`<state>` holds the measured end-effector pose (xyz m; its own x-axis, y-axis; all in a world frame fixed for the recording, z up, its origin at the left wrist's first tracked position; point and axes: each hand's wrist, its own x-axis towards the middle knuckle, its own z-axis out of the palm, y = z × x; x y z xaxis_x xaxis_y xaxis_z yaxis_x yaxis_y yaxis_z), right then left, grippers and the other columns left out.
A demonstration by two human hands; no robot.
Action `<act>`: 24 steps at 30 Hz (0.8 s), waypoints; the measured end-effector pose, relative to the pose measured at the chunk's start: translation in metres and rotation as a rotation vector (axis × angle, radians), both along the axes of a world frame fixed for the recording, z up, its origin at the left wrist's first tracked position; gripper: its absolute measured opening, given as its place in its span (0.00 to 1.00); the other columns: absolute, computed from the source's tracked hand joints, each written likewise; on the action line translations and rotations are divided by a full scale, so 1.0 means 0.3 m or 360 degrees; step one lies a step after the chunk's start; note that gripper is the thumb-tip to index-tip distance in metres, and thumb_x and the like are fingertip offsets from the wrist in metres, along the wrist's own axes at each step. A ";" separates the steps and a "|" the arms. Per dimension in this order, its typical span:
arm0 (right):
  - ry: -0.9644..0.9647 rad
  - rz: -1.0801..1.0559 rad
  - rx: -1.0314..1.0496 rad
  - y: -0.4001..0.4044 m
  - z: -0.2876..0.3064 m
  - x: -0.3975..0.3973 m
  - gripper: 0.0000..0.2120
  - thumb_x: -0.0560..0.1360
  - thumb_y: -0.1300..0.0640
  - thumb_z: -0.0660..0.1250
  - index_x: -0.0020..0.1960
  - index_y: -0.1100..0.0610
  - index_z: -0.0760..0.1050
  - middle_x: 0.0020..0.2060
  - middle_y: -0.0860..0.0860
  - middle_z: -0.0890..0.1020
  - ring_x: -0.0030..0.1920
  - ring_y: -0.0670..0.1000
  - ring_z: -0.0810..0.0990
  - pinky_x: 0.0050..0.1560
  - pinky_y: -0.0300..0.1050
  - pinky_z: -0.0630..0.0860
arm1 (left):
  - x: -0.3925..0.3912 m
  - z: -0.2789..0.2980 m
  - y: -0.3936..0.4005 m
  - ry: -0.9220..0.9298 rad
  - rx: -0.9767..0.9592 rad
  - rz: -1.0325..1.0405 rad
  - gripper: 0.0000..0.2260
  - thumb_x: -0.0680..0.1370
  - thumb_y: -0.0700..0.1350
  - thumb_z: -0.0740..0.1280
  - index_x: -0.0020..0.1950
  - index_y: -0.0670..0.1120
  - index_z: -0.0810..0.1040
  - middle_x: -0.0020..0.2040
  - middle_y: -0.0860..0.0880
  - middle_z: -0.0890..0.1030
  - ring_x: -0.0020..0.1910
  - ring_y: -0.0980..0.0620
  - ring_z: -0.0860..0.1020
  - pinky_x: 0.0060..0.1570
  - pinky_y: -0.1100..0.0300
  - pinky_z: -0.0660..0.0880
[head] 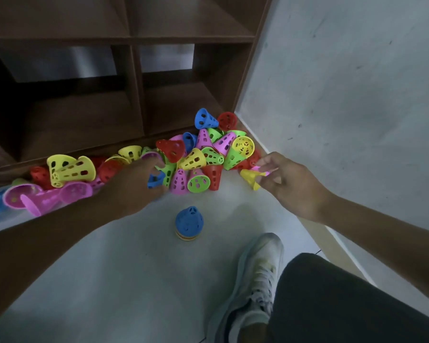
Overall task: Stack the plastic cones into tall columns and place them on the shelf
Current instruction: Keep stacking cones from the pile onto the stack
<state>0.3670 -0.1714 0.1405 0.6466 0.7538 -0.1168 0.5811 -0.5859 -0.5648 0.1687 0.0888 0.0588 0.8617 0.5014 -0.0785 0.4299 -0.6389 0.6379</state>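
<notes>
- Right hand point(286, 183) pinches a yellow cone point(250, 178), seemingly for stacking.
- Left hand point(136, 181) curls around a blue cone point(155, 180) in the pile point(198, 154) along the shelf point(134, 100) foot.
- Started column point(189, 222) stands on the floor point(134, 268), within reach.

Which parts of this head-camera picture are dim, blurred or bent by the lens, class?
Head view: dim overall, the brown shelf compartments darkest; the left hand reaching into the cone pile is motion-blurred, as are the pink cones at the left edge; the right hand pinching a yellow cone is sharper; the wide lens bends the shelf boards and wall line.
</notes>
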 end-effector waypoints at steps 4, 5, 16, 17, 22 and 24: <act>-0.0019 -0.0007 -0.0039 0.007 -0.066 0.092 0.09 0.80 0.52 0.69 0.58 0.46 0.73 0.51 0.41 0.78 0.54 0.46 0.78 0.45 0.24 0.67 | 0.091 -0.031 -0.007 -0.0060 0.0066 0.0019 0.22 0.75 0.45 0.75 0.68 0.47 0.74 0.60 0.49 0.79 0.54 0.55 0.76 0.49 0.58 0.73; -0.0026 -0.0020 -0.0051 0.017 -0.087 0.118 0.10 0.79 0.52 0.69 0.59 0.47 0.73 0.52 0.43 0.78 0.55 0.46 0.77 0.45 0.22 0.67 | 0.112 -0.040 -0.006 -0.0040 0.0085 0.0011 0.21 0.76 0.45 0.75 0.67 0.47 0.75 0.60 0.48 0.79 0.54 0.54 0.75 0.49 0.58 0.73; -0.0273 0.0228 -0.0260 0.241 -0.269 0.347 0.25 0.77 0.49 0.71 0.72 0.47 0.69 0.72 0.51 0.69 0.70 0.54 0.61 0.65 0.43 0.61 | 0.336 -0.121 0.062 0.0042 0.0289 0.0000 0.20 0.77 0.50 0.73 0.67 0.49 0.75 0.65 0.49 0.76 0.64 0.50 0.72 0.62 0.50 0.74; -0.0298 0.0272 -0.0283 0.263 -0.291 0.364 0.26 0.77 0.47 0.70 0.72 0.46 0.68 0.71 0.51 0.70 0.71 0.53 0.60 0.67 0.44 0.61 | 0.357 -0.127 0.076 0.0056 0.0360 0.0016 0.21 0.76 0.52 0.73 0.68 0.50 0.74 0.67 0.49 0.73 0.66 0.49 0.69 0.64 0.50 0.72; -0.0292 0.0314 -0.0431 0.353 -0.407 0.430 0.32 0.75 0.35 0.65 0.75 0.36 0.58 0.75 0.52 0.66 0.78 0.57 0.54 0.75 0.62 0.60 | 0.440 -0.170 0.153 0.0134 0.0522 0.0034 0.29 0.73 0.58 0.74 0.71 0.52 0.71 0.78 0.47 0.58 0.78 0.43 0.54 0.74 0.40 0.62; -0.0266 0.0296 -0.0489 0.378 -0.440 0.439 0.35 0.73 0.32 0.65 0.76 0.36 0.57 0.77 0.55 0.63 0.78 0.60 0.55 0.76 0.63 0.60 | 0.465 -0.200 0.182 0.0196 0.0527 -0.0002 0.31 0.72 0.62 0.73 0.72 0.54 0.70 0.79 0.47 0.56 0.78 0.43 0.52 0.75 0.39 0.58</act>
